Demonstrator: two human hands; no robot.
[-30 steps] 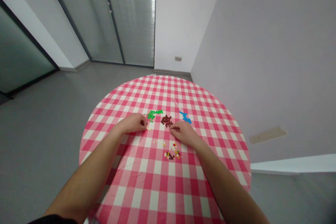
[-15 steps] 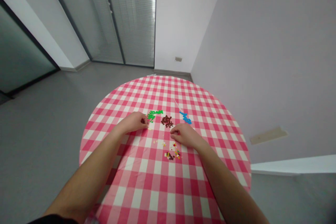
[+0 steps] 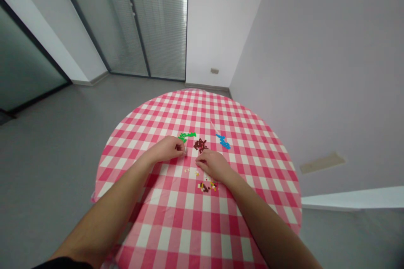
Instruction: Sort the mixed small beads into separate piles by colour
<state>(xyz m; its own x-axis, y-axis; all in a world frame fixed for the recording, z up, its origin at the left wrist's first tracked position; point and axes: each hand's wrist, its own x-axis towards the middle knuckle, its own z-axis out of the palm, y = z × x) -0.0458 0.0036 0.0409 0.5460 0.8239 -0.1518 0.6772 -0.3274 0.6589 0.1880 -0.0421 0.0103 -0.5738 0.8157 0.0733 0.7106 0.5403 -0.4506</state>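
Observation:
My left hand (image 3: 170, 148) hovers just in front of a pile of small green pieces (image 3: 188, 135), its thumb and fingers pinched together. Something tiny and pale shows at those fingertips, too small to name. My right hand (image 3: 213, 164) is closed in a pinch too, pointing left towards the other hand; what it holds, if anything, I cannot make out. Between and beyond the hands lies a heap of dark brown pieces (image 3: 200, 144). Below my right hand, small mixed pieces (image 3: 204, 187) in brown, yellow and white are scattered, partly covered by the hand.
Blue pieces (image 3: 224, 142) lie in a strip to the right of the brown heap, by a thin pale stick-like thing (image 3: 213, 126). A red-and-white checked cloth (image 3: 189, 218) covers the round table. A wall (image 3: 331, 71) rises close on the right.
Both hands have moved closer together: the left to the right, the right to the left. My right hand now covers some of the scattered mixed pieces.

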